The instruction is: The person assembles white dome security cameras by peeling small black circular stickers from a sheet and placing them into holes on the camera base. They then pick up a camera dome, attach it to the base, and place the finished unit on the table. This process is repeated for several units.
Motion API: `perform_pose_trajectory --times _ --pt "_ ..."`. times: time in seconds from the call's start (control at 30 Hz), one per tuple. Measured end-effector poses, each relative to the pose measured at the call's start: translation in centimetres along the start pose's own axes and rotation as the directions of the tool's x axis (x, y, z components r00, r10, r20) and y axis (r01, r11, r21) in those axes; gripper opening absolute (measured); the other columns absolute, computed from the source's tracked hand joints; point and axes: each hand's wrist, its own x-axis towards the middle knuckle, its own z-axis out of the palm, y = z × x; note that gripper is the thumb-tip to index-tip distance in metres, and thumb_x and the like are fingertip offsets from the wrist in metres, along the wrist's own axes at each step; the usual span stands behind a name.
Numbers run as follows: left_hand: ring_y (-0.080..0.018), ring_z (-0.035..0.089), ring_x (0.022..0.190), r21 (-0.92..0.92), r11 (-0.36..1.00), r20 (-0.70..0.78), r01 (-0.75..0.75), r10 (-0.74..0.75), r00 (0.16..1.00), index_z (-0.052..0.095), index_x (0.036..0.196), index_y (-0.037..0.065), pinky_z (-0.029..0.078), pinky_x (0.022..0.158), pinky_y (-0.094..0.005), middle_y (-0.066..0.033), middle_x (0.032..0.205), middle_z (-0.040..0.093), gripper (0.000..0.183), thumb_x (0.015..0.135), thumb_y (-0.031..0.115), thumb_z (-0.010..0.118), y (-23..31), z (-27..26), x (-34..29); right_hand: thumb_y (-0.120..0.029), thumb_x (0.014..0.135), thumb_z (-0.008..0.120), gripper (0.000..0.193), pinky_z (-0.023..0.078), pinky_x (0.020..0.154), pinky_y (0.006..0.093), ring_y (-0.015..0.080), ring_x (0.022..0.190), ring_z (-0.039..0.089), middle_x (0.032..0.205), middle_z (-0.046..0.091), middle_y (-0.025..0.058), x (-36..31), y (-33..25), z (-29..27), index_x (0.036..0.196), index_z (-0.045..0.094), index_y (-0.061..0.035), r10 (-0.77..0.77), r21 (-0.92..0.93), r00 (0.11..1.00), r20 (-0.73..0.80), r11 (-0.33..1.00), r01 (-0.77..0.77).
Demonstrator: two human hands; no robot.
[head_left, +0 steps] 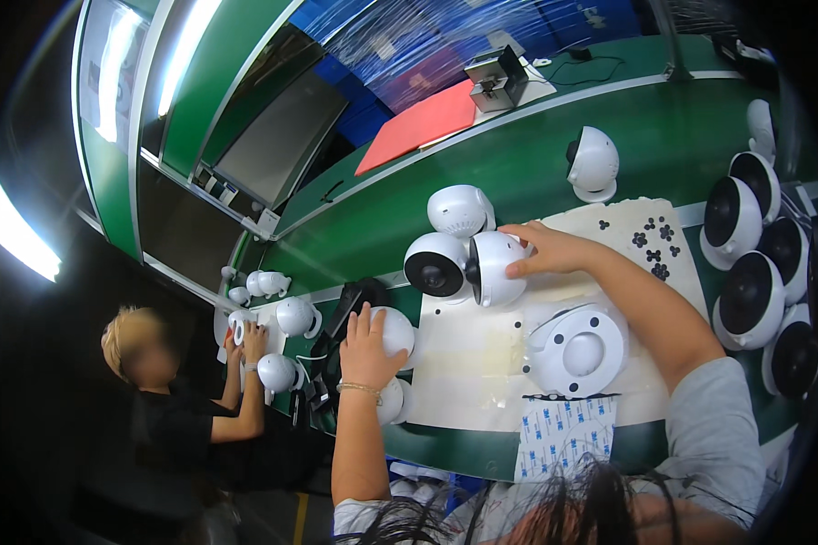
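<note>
My right hand (554, 251) grips a white round security camera (498, 270) from its right side, thumb and fingers on the shell. That camera stands close against another with a black front (433, 265), and a third white camera (460, 210) is just behind them. On the left, my left hand (369, 350) lies around a white round camera (396, 337), with the thumb toward its lower side. Nearer me is one more white housing (392, 401), partly behind my wrist. A white base ring (578, 350) with dark round pads lies on the cream mat (463, 381), between my arms.
Black foam pads (653, 245) are stuck on the mat's far right. A sheet of printed adhesive backing (568, 436) hangs at the near edge. Several cameras (752, 300) crowd the right side; one (594, 163) stands at the back. A co-worker (168, 400) works at far left.
</note>
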Motion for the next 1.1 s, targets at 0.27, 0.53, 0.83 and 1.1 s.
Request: perform_pose_trajectory --times 0.27,0.53,0.83,1.1 --pt "-0.0396 0.020 0.128 -0.334 0.870 -0.327 -0.362 0.253 0.911 0.037 0.127 0.003 0.022 0.098 -0.0551 -0.0214 0.138 0.025 0.080 0.065 0.041 0.070 6.0 -3.1 3.8 -0.049 0.070 0.064 0.085 0.031 0.097 0.0392 0.0325 0.115 0.040 0.129 0.035 0.0181 -0.7 -1.0 0.3 0.136 0.025 -0.0148 -0.039 0.035 0.985 0.168 0.999 0.033" --pt "-0.0345 0.030 0.122 -0.169 0.849 -0.124 -0.500 0.485 0.866 0.050 0.115 0.010 0.024 0.097 -0.0527 -0.0111 0.127 0.041 0.062 0.061 0.033 0.070 11.3 -2.1 4.8 -0.021 0.075 0.065 0.056 0.038 0.091 0.0340 0.0255 0.105 0.052 0.127 0.045 0.0096 1.2 1.2 -2.7 0.125 0.042 -0.0106 -0.314 -0.333 0.887 -0.339 0.922 0.199" --pt "-0.0322 0.035 0.118 -0.086 0.849 -0.040 -0.522 0.521 0.853 0.052 0.104 0.010 0.026 0.095 -0.0563 -0.0086 0.116 0.046 0.051 0.058 0.023 0.069 7.7 -3.2 1.6 -0.038 0.057 0.077 0.093 0.036 0.093 0.0428 0.0354 0.115 0.039 0.128 0.034 0.0216 -2.9 10.0 -11.4 0.130 0.030 -0.0067 0.141 0.135 0.130 -0.981 0.989 -0.055" --pt "-0.0297 0.046 0.104 -0.148 0.892 -0.212 -0.426 0.393 0.895 0.054 0.098 0.007 0.030 0.092 -0.0526 -0.0087 0.103 0.052 0.042 0.065 0.028 0.070 6.6 -2.6 -0.4 -0.032 0.058 0.078 0.096 0.036 0.093 0.0391 0.0320 0.115 0.040 0.125 0.037 0.0194 -2.2 3.9 -10.0 0.134 0.024 -0.0098 -0.034 0.051 0.253 -0.967 0.945 0.323"
